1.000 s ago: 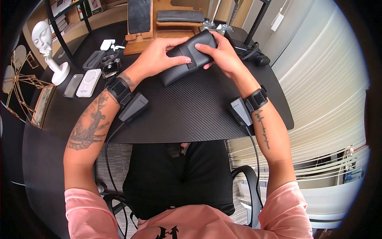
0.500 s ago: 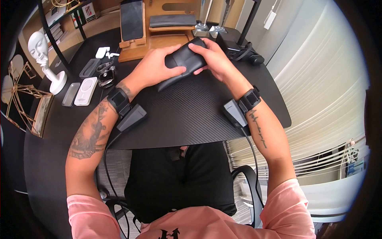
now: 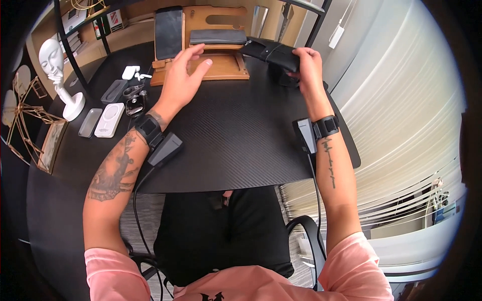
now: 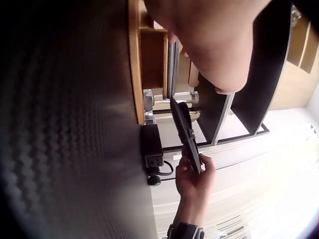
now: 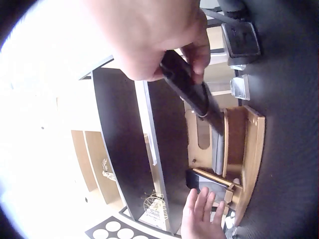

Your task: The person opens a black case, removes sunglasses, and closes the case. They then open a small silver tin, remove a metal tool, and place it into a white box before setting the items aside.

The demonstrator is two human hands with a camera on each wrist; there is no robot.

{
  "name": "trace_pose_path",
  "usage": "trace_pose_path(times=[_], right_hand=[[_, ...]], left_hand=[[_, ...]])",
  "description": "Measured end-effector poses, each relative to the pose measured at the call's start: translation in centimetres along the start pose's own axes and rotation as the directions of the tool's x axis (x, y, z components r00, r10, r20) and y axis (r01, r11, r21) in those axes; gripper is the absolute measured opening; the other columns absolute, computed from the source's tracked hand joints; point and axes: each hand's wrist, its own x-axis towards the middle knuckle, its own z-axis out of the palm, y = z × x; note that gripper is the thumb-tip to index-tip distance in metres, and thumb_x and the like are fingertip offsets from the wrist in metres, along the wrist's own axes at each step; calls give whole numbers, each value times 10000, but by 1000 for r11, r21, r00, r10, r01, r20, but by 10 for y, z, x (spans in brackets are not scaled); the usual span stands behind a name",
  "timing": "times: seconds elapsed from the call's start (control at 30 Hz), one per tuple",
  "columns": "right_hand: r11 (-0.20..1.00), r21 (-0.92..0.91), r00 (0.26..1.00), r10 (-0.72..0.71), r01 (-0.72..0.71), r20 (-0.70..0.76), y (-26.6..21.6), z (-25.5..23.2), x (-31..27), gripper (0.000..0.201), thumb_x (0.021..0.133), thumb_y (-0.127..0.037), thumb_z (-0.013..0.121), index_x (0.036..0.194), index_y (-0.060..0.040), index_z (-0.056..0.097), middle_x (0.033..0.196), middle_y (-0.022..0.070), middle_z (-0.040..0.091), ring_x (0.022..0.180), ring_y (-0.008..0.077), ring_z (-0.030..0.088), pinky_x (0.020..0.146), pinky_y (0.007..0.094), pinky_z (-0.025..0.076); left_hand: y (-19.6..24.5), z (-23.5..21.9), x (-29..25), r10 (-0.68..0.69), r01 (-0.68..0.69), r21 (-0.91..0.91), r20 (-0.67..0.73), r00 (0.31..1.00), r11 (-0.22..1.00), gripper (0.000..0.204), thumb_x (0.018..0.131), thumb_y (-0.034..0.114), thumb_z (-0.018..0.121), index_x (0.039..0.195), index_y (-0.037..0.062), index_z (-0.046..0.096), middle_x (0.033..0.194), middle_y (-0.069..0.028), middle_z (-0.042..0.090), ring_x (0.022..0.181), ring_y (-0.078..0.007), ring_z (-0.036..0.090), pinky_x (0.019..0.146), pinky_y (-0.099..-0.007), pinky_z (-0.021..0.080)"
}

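Note:
My right hand (image 3: 310, 72) pinches one end of a black leather pouch (image 3: 271, 54) with a strap across its middle. In the left wrist view the pouch (image 4: 187, 132) is raised above the desk, seen edge-on. The right wrist view has the thumb and fingers on either side of the pouch's near end (image 5: 182, 77). My left hand (image 3: 182, 83) holds nothing; its fingers are relaxed and spread, in front of the wooden stand (image 3: 221, 70). On that stand sit a dark phone-like slab (image 3: 168, 32) and a long grey case (image 3: 218, 36).
To the left on the desk (image 3: 226, 135) lie a white power bank (image 3: 109, 120), clear trays (image 3: 114, 92), a watch (image 3: 135, 104) and white earbuds with their case (image 3: 131, 72). A white face sculpture (image 3: 52, 65) stands beyond them. Window blinds (image 3: 401, 125) border the right side.
My left hand has let go of the pouch and drawn away to the left. The right hand has carried the pouch to the right, over the desk's back right.

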Motion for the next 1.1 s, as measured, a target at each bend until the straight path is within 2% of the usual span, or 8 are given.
trace_pose_path(times=[0.13,0.3,0.37,0.5,0.6,0.67,0.83,1.1], right_hand=[[996,-91,997,12,-5,83,8,9,-7,444,786,-68,594,1143,41,354,903,174,553,674,213,630,515,313,570],[960,-281,959,82,-3,271,11,12,-15,436,768,-150,700,1095,53,495,889,158,608,653,200,650,504,293,556],[779,-621,966,88,85,242,1,12,-22,386,738,-201,737,1030,14,603,910,146,646,709,214,662,577,312,548],[552,-739,922,-200,386,332,14,11,-19,321,703,-252,750,924,-30,679,905,140,680,763,267,655,757,355,507],[596,-648,858,-145,473,493,17,13,-16,316,713,-253,741,923,-27,675,810,130,681,757,263,654,748,352,511],[661,-710,886,146,244,440,-2,23,-34,227,775,-191,703,898,-3,668,743,94,667,643,160,648,601,297,515],[700,-578,843,-64,420,534,20,22,-26,238,805,-182,672,950,7,660,783,97,670,635,136,637,583,275,498],[853,-396,864,-118,341,490,11,33,-38,197,844,-164,629,913,19,640,702,43,624,540,92,588,467,237,452]], left_hand=[[4,1,-2,-3,-1,62,71,997,998,375,884,190,592,1219,32,534,1162,-106,553,1104,-203,529,913,-316,431],[6,1,-2,0,-5,55,87,996,998,348,879,185,598,1193,41,554,1135,-102,550,1084,-205,532,887,-307,449],[9,0,-3,-10,4,48,108,994,999,332,877,182,603,1180,53,566,1145,-97,541,1075,-203,533,888,-305,458],[8,2,-5,-11,13,-11,138,990,1000,318,874,185,607,1159,47,578,1148,-93,543,1061,-196,543,877,-310,473],[2,3,-5,17,-17,-1,142,990,1000,309,869,195,614,1134,37,590,1125,-96,557,1025,-194,563,843,-306,490],[1,2,-5,27,-33,36,154,988,999,299,855,214,625,1085,23,607,1062,-107,582,1005,-194,582,807,-302,500],[-5,6,-6,66,-67,3,151,986,998,270,851,219,621,1017,6,627,1014,-116,593,964,-225,602,800,-317,504],[-1,-12,7,-15,12,15,238,971,1000,230,846,187,620,946,-18,649,868,-117,657,809,-204,648,749,-315,513]])
